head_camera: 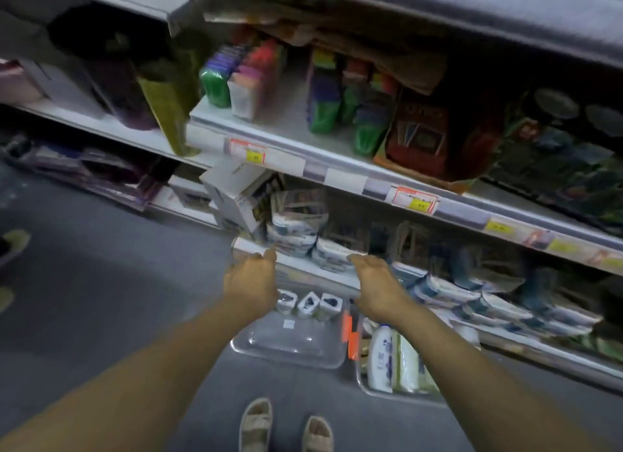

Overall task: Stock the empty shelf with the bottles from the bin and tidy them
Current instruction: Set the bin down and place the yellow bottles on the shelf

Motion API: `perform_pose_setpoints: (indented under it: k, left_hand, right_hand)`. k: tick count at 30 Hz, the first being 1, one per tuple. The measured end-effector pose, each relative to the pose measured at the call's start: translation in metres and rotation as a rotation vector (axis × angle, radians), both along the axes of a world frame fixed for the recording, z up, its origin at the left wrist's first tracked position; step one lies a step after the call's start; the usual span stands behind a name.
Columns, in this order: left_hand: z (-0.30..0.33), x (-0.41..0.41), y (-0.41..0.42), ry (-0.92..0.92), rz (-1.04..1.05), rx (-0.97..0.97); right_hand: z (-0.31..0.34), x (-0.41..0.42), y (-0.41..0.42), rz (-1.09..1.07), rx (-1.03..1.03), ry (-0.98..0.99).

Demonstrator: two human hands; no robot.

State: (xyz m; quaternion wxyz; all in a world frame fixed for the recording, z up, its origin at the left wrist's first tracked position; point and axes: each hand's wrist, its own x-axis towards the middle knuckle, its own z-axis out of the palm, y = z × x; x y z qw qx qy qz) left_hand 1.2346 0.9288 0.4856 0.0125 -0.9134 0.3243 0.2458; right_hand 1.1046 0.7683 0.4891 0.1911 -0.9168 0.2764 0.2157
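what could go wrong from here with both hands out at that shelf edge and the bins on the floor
1. Both hands, left hand and right hand, are empty and reach forward over the clear bin; stepping closer in sandals could mean tripping on it.
2. The white bottle stands among others in the second bin; a bump might topple them.
3. The white box sits tilted above the hands and could slide off.

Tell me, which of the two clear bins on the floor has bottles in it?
The right bin, below the right hand, holds a white bottle. The left bin looks empty.
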Motion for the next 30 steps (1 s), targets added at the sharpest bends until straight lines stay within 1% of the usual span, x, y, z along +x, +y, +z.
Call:
perform_pose_setpoints:
  k: [7,14,18,22,26,30]
  left_hand:
    - [-0.104,-0.034,0.003,0.094,0.069,0.118]
    - [-0.211,-0.05,0.0,0.179,0.118,0.107]
    - [-0.279,-0.053,-0.01,0.222,0.114,0.071]
    - [-0.345,-0.049,-0.026,0.227,0.075,0.037]
    - [-0.406,-0.043,-0.043,0.195,0.06,-0.025]
    - [-0.458,-0.038,-0.058,0.117,0.047,-0.079]
  right_hand:
    - [-0.108,-0.022,-0.012,-0.013,0.106,0.057]
    - [-0.214,-0.028,-0.019,-0.064,0.175,0.099]
    - [-0.279,-0.027,-0.024,-0.081,0.169,0.121]
    - [-0.349,-0.026,-0.031,-0.139,0.163,0.103]
    - [-0.415,-0.024,-0.038,-0.188,0.144,0.063]
    - [-0.48,-0.02,-0.048,-0.197,0.04,-0.021]
